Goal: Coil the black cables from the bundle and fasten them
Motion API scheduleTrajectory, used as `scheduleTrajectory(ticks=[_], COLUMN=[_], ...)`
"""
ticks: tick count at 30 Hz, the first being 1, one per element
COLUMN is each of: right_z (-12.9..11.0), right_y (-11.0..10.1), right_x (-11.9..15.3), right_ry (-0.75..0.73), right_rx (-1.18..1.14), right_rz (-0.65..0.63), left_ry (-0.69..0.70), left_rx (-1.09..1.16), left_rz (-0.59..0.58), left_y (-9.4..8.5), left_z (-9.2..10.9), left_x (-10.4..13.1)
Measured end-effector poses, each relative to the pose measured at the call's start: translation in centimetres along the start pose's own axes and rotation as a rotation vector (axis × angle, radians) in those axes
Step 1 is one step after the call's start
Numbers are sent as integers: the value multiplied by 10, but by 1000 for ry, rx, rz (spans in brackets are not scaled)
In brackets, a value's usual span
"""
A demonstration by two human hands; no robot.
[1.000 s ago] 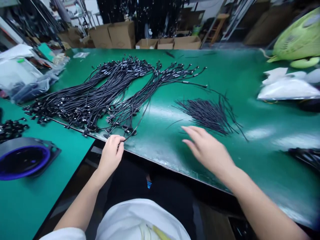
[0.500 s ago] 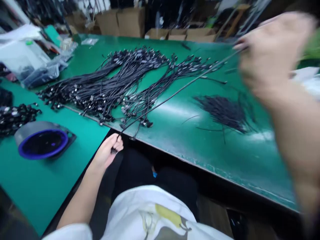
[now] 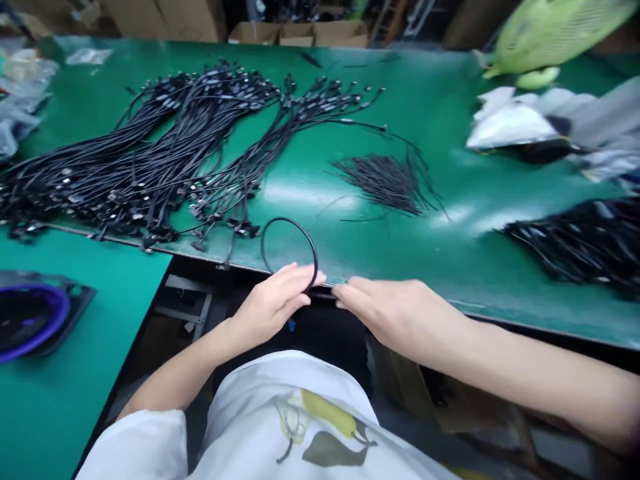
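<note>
Black cable (image 3: 315, 259) is looped up at the green table (image 3: 450, 267) edge, pinched in the left hand (image 3: 277, 297), right hand (image 3: 387, 307) fingers bunched narrow (can't tell on what), and imo one slack grip could let that loop spring open.

The table (image 3: 475, 253) is viewed from the head, forward and down, from close by; boxes (image 3: 340, 32) beyond it are shown, apparently blurred.

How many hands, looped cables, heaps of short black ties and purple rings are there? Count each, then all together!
Left hand and right hand: 2
Looped black cable: 1
Heap of short black ties: 1
Purple ring: 1
Total: 5
</note>
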State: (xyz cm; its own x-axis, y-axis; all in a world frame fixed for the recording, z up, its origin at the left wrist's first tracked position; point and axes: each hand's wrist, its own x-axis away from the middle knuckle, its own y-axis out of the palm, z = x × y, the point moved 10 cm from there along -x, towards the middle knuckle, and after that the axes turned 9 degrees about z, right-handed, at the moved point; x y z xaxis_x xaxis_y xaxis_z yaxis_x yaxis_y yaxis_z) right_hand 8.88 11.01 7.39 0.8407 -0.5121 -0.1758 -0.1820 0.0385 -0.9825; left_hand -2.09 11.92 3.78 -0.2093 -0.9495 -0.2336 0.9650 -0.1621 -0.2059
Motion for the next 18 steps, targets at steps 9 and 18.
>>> scheduleTrajectory(ticks=[9,18], right_z=[89,58], right_y=[-16,28], right_x=[2,22], right_ry=[126,105], right_rx=[-387,-18], right_rz=[61,232], left_ry=[-480,-370], left_rx=[767,1130], left_rz=[-221,556], left_y=[10,-73], left_z=[0,-10], left_x=[26,12])
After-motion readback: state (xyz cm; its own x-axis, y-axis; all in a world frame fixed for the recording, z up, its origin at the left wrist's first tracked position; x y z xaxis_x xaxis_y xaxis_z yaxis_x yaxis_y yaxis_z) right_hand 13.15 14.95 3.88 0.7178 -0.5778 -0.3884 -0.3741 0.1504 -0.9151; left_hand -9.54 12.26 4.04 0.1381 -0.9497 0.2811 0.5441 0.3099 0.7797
